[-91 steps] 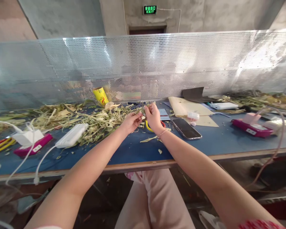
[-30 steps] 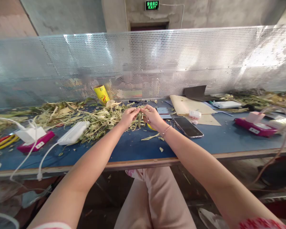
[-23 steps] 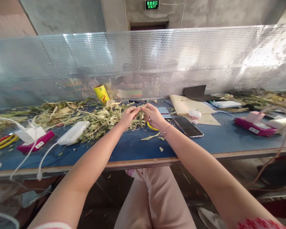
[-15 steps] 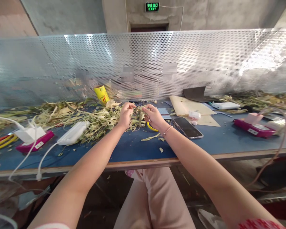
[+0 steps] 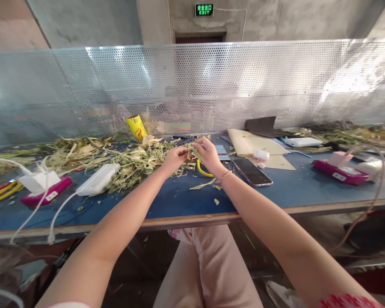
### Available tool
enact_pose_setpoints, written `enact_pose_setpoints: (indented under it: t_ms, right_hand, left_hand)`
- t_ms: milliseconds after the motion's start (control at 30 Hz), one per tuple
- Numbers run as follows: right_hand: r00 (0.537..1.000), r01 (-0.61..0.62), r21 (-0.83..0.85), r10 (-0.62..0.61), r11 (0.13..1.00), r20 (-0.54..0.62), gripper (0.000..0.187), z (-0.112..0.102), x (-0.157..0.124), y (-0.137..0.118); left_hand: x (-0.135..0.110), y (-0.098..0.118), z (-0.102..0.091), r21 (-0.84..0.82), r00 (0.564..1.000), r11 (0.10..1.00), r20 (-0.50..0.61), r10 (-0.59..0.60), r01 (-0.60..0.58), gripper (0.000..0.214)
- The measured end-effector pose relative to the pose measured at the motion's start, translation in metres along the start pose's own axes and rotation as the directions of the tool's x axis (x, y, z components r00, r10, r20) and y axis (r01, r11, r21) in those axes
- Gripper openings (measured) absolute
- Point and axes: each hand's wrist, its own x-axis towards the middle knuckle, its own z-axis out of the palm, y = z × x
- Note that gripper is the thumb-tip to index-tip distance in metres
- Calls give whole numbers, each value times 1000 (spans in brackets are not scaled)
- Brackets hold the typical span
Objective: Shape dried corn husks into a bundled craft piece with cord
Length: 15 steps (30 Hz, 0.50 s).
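Observation:
Over the blue table [image 5: 276, 192], my left hand [image 5: 174, 158] and my right hand [image 5: 207, 153] meet, fingers pinched on a small pale green leaf strip [image 5: 194, 152] held between them. A heap of dried green and straw-coloured leaf strips [image 5: 128, 160] lies just left of and behind my hands. Yellow-handled scissors [image 5: 204, 171] lie on the table under my right hand. A few loose scraps [image 5: 201, 186] rest in front of my hands.
A black phone [image 5: 251, 171] lies right of my right wrist, tan paper sheets [image 5: 250, 143] behind it. White chargers with cables [image 5: 98, 180] and pink devices [image 5: 46, 196] [image 5: 339, 172] sit at left and right. A yellow roll [image 5: 135, 127] leans on the perforated metal screen [image 5: 276, 81].
My hands separated briefly, the left one reaching to the leaf heap, then came back together on a small strip. The head view shifted slightly.

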Motion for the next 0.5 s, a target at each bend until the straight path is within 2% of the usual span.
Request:
enact_pose_setpoints:
  t_ms: [200, 367, 433, 500]
  right_hand:
    - [984, 134, -310, -163, 941, -72, 20, -4, -4, -2]
    - [964, 213, -529, -266, 822, -24, 19, -6, -8, -5]
    - [962, 227, -561, -274, 796, 1, 18, -6, -8, -4]
    - [962, 226, -575, -274, 786, 3, 18, -7, -7, -2]
  left_hand:
    - [-2, 1, 11, -209, 994, 974, -40, -99, 89, 22]
    - [-3, 4, 15, -376, 972, 898, 27, -234, 227, 13]
    - [-2, 5, 15, -390, 961, 881, 41, -275, 269, 11]
    - [-1, 4, 14, -345, 961, 900, 34, -273, 268, 10]
